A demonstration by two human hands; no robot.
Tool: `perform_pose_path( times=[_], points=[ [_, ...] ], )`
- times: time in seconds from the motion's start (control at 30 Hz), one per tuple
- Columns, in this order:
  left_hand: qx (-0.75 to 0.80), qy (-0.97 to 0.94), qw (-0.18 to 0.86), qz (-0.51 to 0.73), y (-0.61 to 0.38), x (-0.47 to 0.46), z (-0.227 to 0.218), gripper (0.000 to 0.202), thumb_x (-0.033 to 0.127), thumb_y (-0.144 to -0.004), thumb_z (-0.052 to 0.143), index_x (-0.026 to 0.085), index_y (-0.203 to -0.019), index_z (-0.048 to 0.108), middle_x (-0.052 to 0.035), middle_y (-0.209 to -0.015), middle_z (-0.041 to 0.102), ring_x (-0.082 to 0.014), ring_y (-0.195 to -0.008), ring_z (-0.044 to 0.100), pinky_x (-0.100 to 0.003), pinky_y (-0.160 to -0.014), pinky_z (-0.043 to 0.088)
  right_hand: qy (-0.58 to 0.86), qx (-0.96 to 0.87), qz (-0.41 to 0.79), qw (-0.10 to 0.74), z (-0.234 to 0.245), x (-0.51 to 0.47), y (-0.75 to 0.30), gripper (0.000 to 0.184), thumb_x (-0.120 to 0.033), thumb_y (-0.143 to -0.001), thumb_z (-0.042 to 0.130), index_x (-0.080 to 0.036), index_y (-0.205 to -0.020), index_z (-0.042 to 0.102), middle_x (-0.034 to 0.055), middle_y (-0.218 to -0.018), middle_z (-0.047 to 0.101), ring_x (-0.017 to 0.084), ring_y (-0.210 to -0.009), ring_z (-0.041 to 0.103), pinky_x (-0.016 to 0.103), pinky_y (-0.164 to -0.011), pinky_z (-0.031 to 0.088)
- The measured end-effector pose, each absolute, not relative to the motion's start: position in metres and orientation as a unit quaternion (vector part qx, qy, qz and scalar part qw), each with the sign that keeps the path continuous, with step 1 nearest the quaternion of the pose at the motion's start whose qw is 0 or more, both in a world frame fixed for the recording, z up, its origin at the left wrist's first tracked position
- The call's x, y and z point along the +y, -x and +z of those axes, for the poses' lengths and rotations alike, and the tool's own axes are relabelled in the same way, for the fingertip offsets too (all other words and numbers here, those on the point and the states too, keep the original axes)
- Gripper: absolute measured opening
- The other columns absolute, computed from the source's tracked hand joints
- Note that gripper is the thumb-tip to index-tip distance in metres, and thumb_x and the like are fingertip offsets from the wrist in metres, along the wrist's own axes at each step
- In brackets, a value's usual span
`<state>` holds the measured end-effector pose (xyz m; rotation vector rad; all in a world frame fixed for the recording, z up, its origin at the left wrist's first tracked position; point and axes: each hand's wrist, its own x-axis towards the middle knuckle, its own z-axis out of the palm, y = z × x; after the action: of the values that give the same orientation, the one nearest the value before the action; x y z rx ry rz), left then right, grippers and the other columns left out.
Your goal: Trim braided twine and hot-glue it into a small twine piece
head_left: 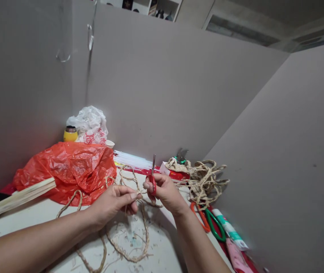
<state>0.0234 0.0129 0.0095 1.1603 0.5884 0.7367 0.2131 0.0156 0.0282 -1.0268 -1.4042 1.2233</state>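
Between the thumb and fingers of my left hand (119, 203) a braided straw cord (145, 231) is pinched. Its length loops down over the white table and also curls up behind the hand. Fingers of my right hand (164, 191) are wrapped round a pair of small scissors with red handles (151, 184). The scissors' blades point upward and look closed together. Both hands are close to each other, with the pinched part of the cord just left of the scissors. The exact end of the cord is hard to make out.
A red plastic bag (73, 167) lies at the left, near pale flat strips (22, 195). At the back stand a white bag (89, 121) and a yellow jar (70, 134). Coiled braided cord (206, 184) and green-handled scissors (215, 225) lie at the right. Grey panels (156, 87) enclose the table.
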Motion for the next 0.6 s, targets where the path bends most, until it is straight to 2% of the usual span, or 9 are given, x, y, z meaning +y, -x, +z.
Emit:
perform_pose_path(
  times=[0.2, 0.4, 0.6],
  points=[
    [0.289, -0.54, 0.717, 0.333, -0.025, 0.018, -0.006, 0.037, 0.045, -0.07, 0.073, 0.012, -0.084, 0.066, -0.0027, -0.063, 0.066, -0.0081, -0.048, 0.054, -0.021, -0.051, 0.038, 0.419, -0.56, 0.481, 0.528, 0.023, 0.019, -0.215, 0.03, -0.032, -0.06, 0.084, -0.015, -0.057, 0.059, -0.0063, -0.042, 0.05, 0.005, -0.032, 0.042, 0.017, -0.032, 0.03],
    [0.318, -0.573, 0.662, 0.364, -0.026, 0.022, -0.016, 0.039, 0.048, -0.071, 0.07, 0.01, -0.081, 0.068, -0.0033, -0.063, 0.065, -0.0057, -0.042, 0.046, -0.02, -0.045, 0.033, 0.399, -0.506, 0.424, 0.637, 0.022, 0.028, -0.233, 0.034, -0.036, -0.066, 0.08, -0.016, -0.056, 0.055, -0.0088, -0.044, 0.043, 0.003, -0.033, 0.037, 0.016, -0.033, 0.023],
    [0.34, -0.587, 0.63, 0.379, -0.026, 0.024, -0.017, 0.032, 0.041, -0.075, 0.067, 0.011, -0.083, 0.068, -0.0011, -0.059, 0.062, -0.0045, -0.04, 0.037, -0.019, -0.041, 0.026, 0.39, -0.441, 0.392, 0.707, 0.027, 0.031, -0.243, 0.038, -0.033, -0.065, 0.08, -0.017, -0.052, 0.048, -0.0108, -0.041, 0.036, 0.003, -0.033, 0.034, 0.016, -0.033, 0.024]
  ],
)
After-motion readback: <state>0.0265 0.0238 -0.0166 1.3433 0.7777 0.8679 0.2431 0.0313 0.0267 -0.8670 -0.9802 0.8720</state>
